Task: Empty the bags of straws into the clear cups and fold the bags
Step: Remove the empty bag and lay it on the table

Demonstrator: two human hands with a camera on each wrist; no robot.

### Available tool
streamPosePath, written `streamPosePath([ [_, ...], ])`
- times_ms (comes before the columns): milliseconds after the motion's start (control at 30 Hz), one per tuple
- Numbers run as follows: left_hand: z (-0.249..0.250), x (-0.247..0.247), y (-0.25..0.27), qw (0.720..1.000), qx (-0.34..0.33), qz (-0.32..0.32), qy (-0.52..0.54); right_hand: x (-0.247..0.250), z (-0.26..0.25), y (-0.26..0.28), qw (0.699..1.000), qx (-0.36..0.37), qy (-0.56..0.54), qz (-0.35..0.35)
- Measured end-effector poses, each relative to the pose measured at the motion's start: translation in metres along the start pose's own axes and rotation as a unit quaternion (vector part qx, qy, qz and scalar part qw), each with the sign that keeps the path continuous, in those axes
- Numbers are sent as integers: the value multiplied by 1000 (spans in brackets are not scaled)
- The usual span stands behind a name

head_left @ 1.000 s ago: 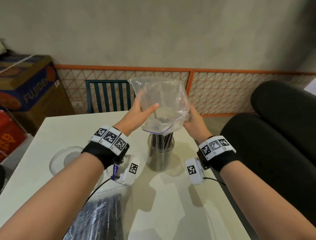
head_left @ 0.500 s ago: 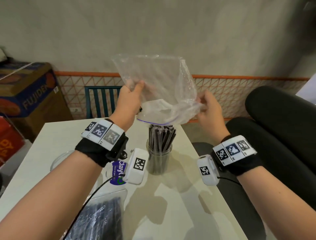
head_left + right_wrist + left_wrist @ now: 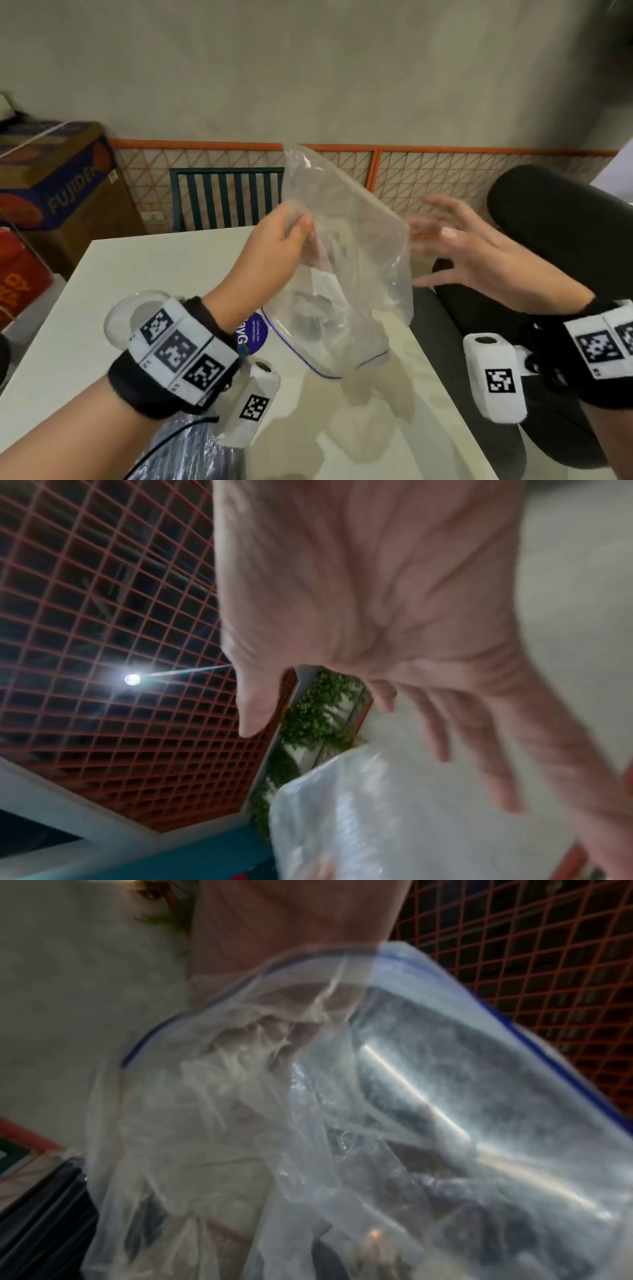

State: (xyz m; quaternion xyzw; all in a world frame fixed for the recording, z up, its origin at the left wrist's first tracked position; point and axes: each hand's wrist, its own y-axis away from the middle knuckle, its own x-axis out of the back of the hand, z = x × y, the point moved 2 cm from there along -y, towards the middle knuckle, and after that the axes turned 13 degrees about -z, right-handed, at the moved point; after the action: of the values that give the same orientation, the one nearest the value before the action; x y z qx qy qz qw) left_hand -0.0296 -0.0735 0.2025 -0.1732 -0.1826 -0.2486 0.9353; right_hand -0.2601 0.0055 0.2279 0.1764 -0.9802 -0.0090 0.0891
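Note:
My left hand (image 3: 294, 226) pinches the upper left side of an empty clear zip bag (image 3: 352, 260), which hangs tilted above the white table (image 3: 144, 274) with its blue-lined mouth low. The bag (image 3: 342, 1110) fills the left wrist view. To its right, my right hand (image 3: 428, 240) is open with fingers spread and holds nothing. In the right wrist view the right hand (image 3: 342, 737) hovers beside the bag (image 3: 377, 818). Through the plastic a clear cup of dark straws (image 3: 308, 325) shows dimly. A second clear cup (image 3: 126, 318) stands behind my left wrist. A full bag of black straws (image 3: 191, 452) lies at the near edge.
A purple label (image 3: 251, 334) lies on the table by the cups. A green slatted chair (image 3: 226, 198) stands at the far side, black seats (image 3: 565, 222) at the right, cardboard boxes (image 3: 58, 192) at the left. An orange lattice (image 3: 479, 185) runs along the wall.
The bag came up off the cup of straws and tilted over. My right hand let go of it and spread open; my left hand now holds it alone.

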Motion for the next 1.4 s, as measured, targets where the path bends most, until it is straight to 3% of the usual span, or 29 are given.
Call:
streamPosePath([
  [67,-2,-14,8,1000,15,5,-11,-19,6,-8,996,-80,37,-21],
  [133,-7,-27,18,998,14,7,64,-32,16,-15,993,-107,43,-14],
  [233,-23,-43,36,985,44,-87,140,-38,28,-19,996,-89,-26,16],
  [333,-53,-61,60,964,136,-207,101,-29,28,-20,992,-76,-94,28],
  [433,-81,-63,78,953,194,-220,74,-8,30,-20,989,-106,-77,62],
  [500,-91,-60,82,952,218,-191,95,2,40,-21,979,-178,78,58],
  [567,-95,-60,86,949,231,-185,111,7,48,-20,912,-233,334,41],
  [600,-91,-70,91,946,235,-197,107,4,51,-6,881,-237,409,21],
  [700,-92,-77,87,944,233,-223,66,-26,57,-15,879,-181,434,-81],
  [767,-91,-80,83,949,223,-218,51,-49,61,-32,861,-161,475,-83],
  [867,-94,-76,89,958,218,-164,90,-69,63,-61,878,-130,461,1],
  [933,-101,-76,97,952,226,-141,148,-66,61,-70,872,-99,478,37],
  [1033,-121,-85,115,943,230,-194,145,-50,60,-77,858,-82,503,69],
  [1167,-137,-83,128,927,283,-204,136,-31,65,-73,859,-91,491,108],
  [1267,-118,-80,112,927,248,-225,168,-42,70,-70,870,-53,486,60],
  [1400,-95,-87,77,949,177,-149,216,-63,60,-59,927,-10,375,-19],
])
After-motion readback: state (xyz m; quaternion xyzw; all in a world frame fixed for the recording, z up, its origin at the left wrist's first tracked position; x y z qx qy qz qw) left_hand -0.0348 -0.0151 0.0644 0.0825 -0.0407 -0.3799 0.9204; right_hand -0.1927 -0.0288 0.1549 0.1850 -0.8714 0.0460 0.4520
